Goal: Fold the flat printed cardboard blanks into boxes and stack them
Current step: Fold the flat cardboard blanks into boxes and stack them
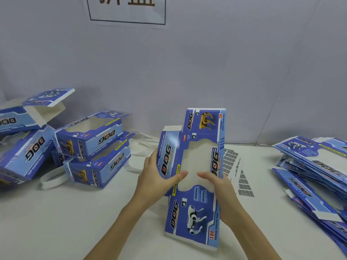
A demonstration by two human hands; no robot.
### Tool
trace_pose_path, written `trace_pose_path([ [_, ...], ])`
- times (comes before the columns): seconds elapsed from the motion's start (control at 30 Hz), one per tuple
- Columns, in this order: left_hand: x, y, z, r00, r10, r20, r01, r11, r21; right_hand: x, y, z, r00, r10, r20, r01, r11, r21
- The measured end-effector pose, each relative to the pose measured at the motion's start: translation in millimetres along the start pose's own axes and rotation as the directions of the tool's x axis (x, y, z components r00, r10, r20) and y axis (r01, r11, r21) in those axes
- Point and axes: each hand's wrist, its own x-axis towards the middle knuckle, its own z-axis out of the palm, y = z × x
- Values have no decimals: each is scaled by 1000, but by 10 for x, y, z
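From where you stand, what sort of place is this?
Probably a packing or assembly bench in a small workshop. A pile of flat printed blanks lies at the right, folded toy-dog boxes are heaped at the left, and sticker sheets lie on the white table.

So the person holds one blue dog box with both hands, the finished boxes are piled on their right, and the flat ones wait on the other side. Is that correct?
Not quite. The head view shows the folded boxes piled on the person's left, and the flat blanks stacked on their right. The rest holds: the left hand and right hand both grip one blue dog box.
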Motion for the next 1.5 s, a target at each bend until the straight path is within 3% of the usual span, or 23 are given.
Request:
trace_pose_path([
  [0.1, -25, 13, 19, 998, -14, 65, 21, 994, -109, -20, 0, 51, 997, -29, 67, 33, 998, -58],
  [0.23, -58, 68, 37, 963, 37, 268, 55, 943, -329, -47, 11, 147, 985, -157, 77, 169, 968, -188],
  [0.4, 10, 98, -135, 910, 47, 413, 142, 899, -415, -52, -96, 128, 966, -228, 124, 243, 962, -122],
  [0.53, 62, 84, -271, 911, 45, 409, 143, 897, -418, -94, -151, 134, 931, -322, 173, 345, 930, -129],
  [0.7, 64, 80, -236, 974, 36, 223, 73, 885, -460, -154, -73, 227, 920, -313, 235, 353, 923, -154],
  [0.8, 66, 74, -248, 975, 60, 213, 49, 879, -475, -142, -70, 245, 907, -341, 246, 384, 911, -154],
  [0.97, 27, 95, -252, 958, 74, 276, 56, 897, -438, -132, -65, 276, 815, -543, 200, 578, 781, -238],
  [1.07, 23, 102, -249, 965, 98, 243, 11, 912, -410, -108, -45, 238, 753, -638, 164, 653, 693, -305],
  [1.27, 21, 90, -271, 941, 90, 325, 41, 927, -373, -79, -66, 136, 841, -518, 157, 541, 808, -234],
  [1.37, 30, 66, -267, 937, 84, 338, 79, 894, -442, -86, -71, 166, 872, -472, 128, 488, 856, -168],
  [1.43, 46, 57, -271, 953, 53, 298, 127, 824, -552, -59, -72, 170, 928, -347, 139, 353, 935, -24],
  [1.5, 80, 28, -298, 968, -19, 252, 178, 758, -628, -111, -95, 198, 946, -177, 271, 171, 984, 47],
])
